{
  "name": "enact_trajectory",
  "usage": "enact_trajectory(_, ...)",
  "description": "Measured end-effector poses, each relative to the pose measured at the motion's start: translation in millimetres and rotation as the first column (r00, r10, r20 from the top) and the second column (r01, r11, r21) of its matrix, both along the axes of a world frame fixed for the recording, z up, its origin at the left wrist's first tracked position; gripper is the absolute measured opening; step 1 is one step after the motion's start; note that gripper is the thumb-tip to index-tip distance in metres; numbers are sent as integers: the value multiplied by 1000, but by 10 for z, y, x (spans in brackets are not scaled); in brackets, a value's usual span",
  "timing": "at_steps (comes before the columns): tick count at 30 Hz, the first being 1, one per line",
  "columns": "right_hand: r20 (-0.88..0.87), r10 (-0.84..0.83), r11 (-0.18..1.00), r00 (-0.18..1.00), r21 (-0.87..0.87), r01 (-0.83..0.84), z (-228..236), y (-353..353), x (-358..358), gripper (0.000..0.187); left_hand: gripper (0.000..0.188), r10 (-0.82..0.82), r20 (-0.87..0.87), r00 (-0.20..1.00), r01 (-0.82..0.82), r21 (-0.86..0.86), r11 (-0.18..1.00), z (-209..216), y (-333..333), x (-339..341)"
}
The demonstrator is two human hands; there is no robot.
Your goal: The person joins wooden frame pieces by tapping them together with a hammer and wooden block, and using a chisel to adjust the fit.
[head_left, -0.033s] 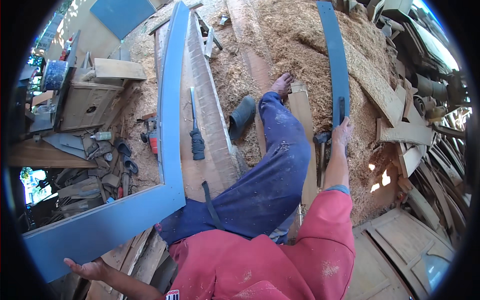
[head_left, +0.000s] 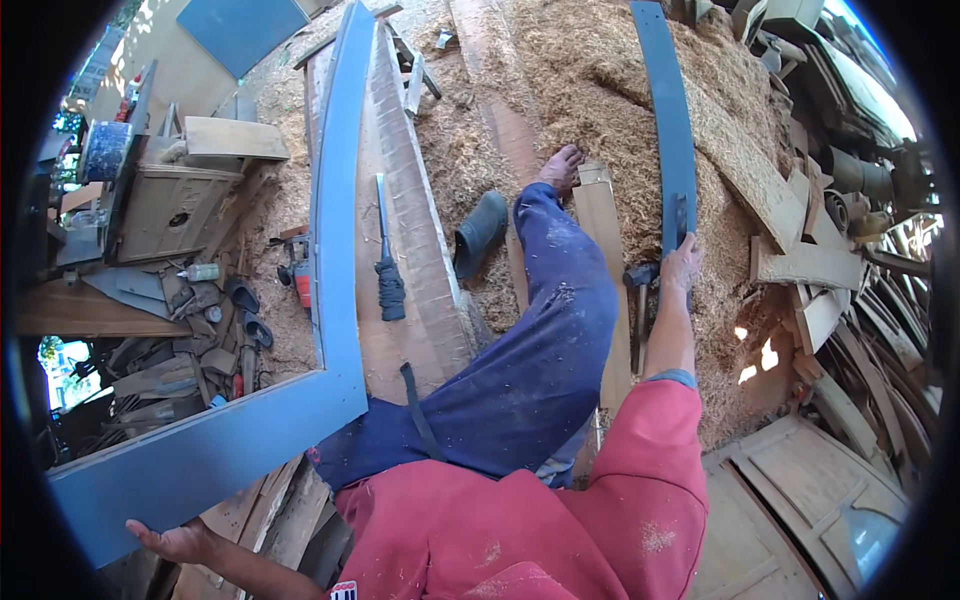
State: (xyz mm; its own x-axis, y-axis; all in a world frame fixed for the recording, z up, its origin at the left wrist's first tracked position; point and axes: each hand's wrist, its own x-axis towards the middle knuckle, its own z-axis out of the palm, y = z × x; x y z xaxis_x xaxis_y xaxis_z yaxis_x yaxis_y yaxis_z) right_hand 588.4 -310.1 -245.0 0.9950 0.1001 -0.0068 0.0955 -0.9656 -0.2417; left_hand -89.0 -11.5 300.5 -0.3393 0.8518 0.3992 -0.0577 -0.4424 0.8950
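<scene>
My left hand [head_left: 175, 543] is palm up at the lower edge of a blue L-shaped wooden frame [head_left: 215, 445], its fingers stretched out and touching the edge. The frame's long side runs away from me along a plank bench. My right hand [head_left: 682, 265] is closed round the near end of a separate long blue board [head_left: 668, 120], just below a dark rectangular patch on it. Beside that hand a hammer [head_left: 641, 285] stands with its dark head up. A chisel [head_left: 385, 245] with a dark, cord-wrapped handle lies on the bench [head_left: 415, 240].
Wood shavings [head_left: 560, 60] cover the ground. A dark shoe [head_left: 481, 235] lies near my bare foot [head_left: 562, 168]. Left of the frame are a red power tool [head_left: 301, 280] and scrap wood [head_left: 195, 345]. Stacked offcuts [head_left: 860, 340] and a panelled door [head_left: 800, 490] lie at right.
</scene>
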Motion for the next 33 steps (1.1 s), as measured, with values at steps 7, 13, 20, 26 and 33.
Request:
enact_trajectory(7,-96,230,969,969,117,-218,1246,1098,92,40,62,158,3,987,-158,-15,987,16,57,328)
enact_trajectory(13,-293,939,302,180,451,-840,2270,3027,-1670,33,64,237,-46,970,-235,40,971,-140,257,6)
enact_trajectory(20,-148,873,487,465,325,-811,1670,3731,-3166,33,94,589,-733,341,102,652,751,-276,641,-1098)
enact_trajectory(26,-295,812,574,504,560,-597,1910,3774,-2930,38,88,604,-745,284,134,654,744,-339,618,-1014)
enact_trajectory(33,-109,786,584,608,452,-674,2176,3147,-588,57,62,265,-182,947,-235,173,957,-515,8,262)
